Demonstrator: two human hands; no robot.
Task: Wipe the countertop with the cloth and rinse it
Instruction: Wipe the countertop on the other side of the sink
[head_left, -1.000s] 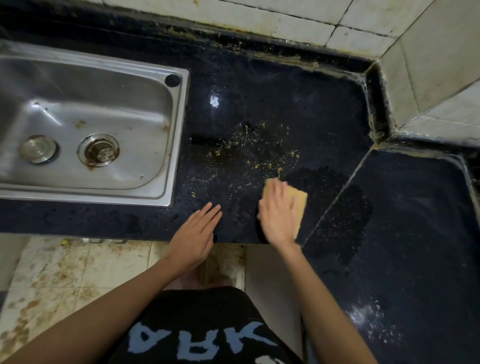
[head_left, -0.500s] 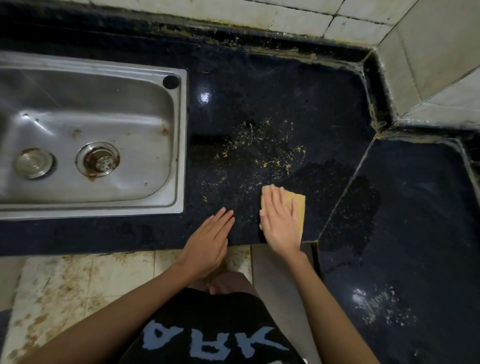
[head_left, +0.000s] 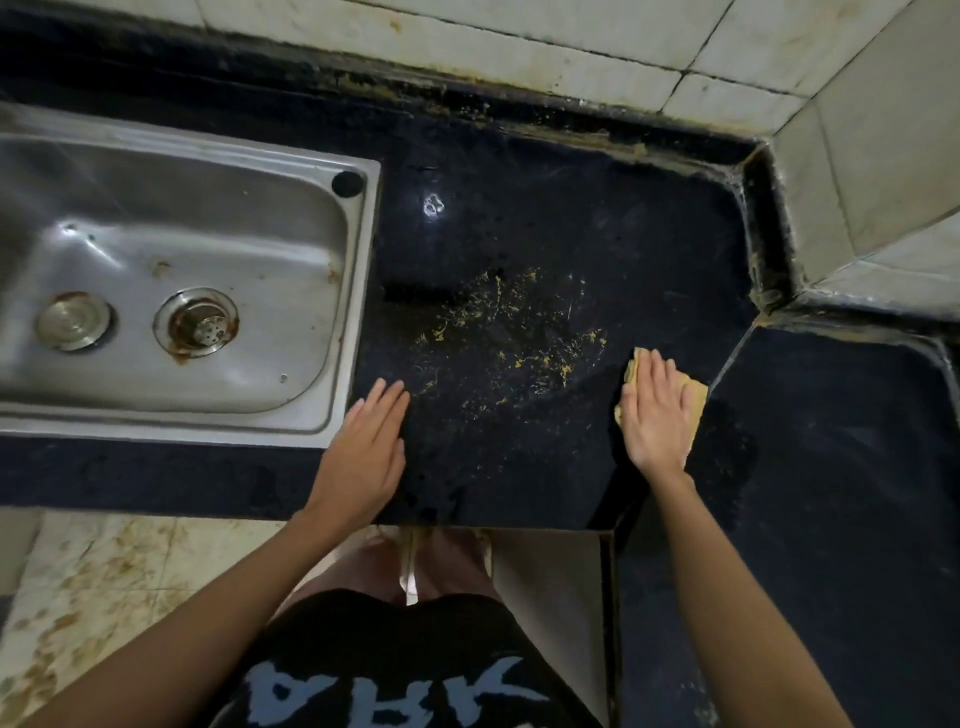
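Countertop (head_left: 545, 218) of dark speckled stone fills most of what I see, with the steel sink (head_left: 171, 156) set in at its left. Yellow crumb smears (head_left: 498, 332) lie between my hands. My left hand (head_left: 363, 452) rests flat and empty, fingers straight, beside the sink rim. My right hand (head_left: 655, 410) presses flat, fingers straight, on the yellow cloth (head_left: 696, 397), which sits on the counter just right of the smears. I'd judge the stroke should sweep leftward through them with even pressure, gathering crumbs toward the sink. The shirt (head_left: 395, 696) print reads upside down; I cannot make it out for certain.
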